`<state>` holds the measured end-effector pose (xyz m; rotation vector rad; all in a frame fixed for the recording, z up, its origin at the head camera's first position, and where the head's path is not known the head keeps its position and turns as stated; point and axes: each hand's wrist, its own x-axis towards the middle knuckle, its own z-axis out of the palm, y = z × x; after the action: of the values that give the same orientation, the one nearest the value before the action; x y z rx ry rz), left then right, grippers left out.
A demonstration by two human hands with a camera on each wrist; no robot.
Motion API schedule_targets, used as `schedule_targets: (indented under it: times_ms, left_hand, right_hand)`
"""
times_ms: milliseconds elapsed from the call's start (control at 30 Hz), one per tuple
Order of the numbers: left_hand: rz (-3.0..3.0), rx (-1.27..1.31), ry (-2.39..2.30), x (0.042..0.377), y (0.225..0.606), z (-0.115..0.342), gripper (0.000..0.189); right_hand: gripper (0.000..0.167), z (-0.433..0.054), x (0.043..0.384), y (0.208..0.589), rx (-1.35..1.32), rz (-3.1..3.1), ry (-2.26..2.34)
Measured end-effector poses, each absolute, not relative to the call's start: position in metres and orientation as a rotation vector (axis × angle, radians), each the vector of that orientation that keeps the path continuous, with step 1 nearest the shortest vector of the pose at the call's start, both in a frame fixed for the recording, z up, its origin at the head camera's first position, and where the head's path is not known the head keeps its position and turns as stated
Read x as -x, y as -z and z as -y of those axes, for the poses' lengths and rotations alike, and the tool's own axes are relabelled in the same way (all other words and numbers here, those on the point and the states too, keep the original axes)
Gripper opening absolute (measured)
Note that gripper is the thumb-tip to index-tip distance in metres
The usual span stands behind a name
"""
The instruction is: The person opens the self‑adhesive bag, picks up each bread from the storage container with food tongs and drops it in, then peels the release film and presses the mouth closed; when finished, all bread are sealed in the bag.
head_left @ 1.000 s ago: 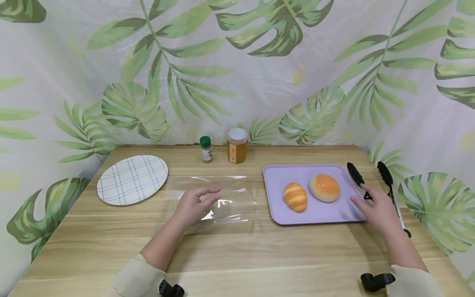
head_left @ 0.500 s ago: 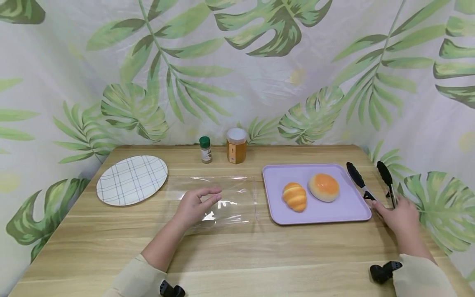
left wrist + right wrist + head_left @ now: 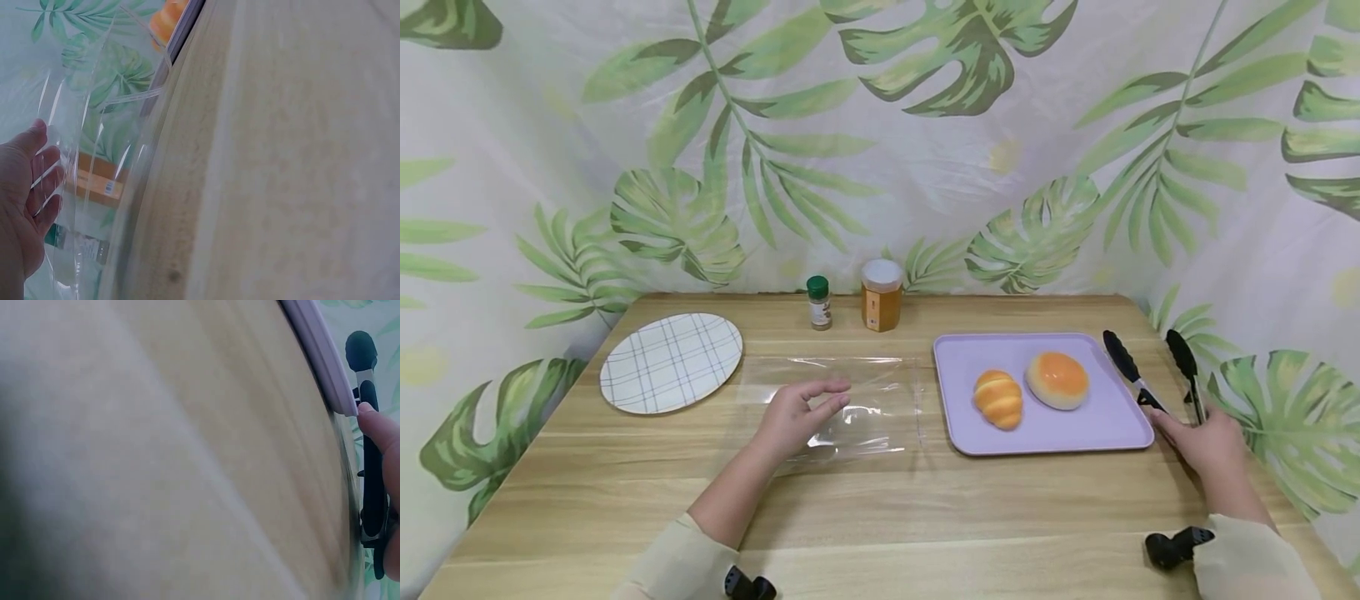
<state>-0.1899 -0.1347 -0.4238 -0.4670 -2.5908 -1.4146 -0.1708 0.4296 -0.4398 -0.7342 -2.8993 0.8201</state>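
In the head view my right hand point(image 3: 1206, 446) holds a pair of tongs point(image 3: 1182, 354) with black tips, its thumb on one arm and its fingers round the other. The tongs are spread and lie at the tray's right side; the right wrist view shows their black handle point(image 3: 373, 481) beside the thumb. My left hand point(image 3: 793, 417) is over a clear plastic bag point(image 3: 876, 417) lying flat, with thumb and fingers apart and loosely bent. A lilac tray point(image 3: 1075, 437) bears a small croissant-shaped bread point(image 3: 998, 400) and a round glazed bun point(image 3: 1057, 381).
A white checked plate point(image 3: 672, 364) lies at the left of the wooden table point(image 3: 962, 517). At the back stand a green-capped spice bottle point(image 3: 819, 304) and a honey-coloured jar point(image 3: 882, 296) with a white lid. A leaf-print cloth point(image 3: 925, 167) hangs behind.
My right hand has moved right and down from beside the tray's edge onto the tongs, and has taken hold of them. The left hand, bag and breads have stayed in place.
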Motion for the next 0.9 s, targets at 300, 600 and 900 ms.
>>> schedule_targets:
  times_ms: [300,600,900]
  left_hand:
    - [2.594,0.460,1.423,0.190,0.426,0.134,0.024]
    - [2.585,0.480,1.417,0.191,0.426,0.134,0.023]
    - [2.588,0.476,1.420,0.191,0.426,0.134,0.023]
  right_hand:
    - [0.096,-0.423,0.154,0.431,0.682,2.817,-0.925]
    - [0.088,-0.411,0.140,0.420,0.413,2.899,-0.767]
    - [0.090,-0.405,0.127,0.420,0.210,2.951,-0.599]
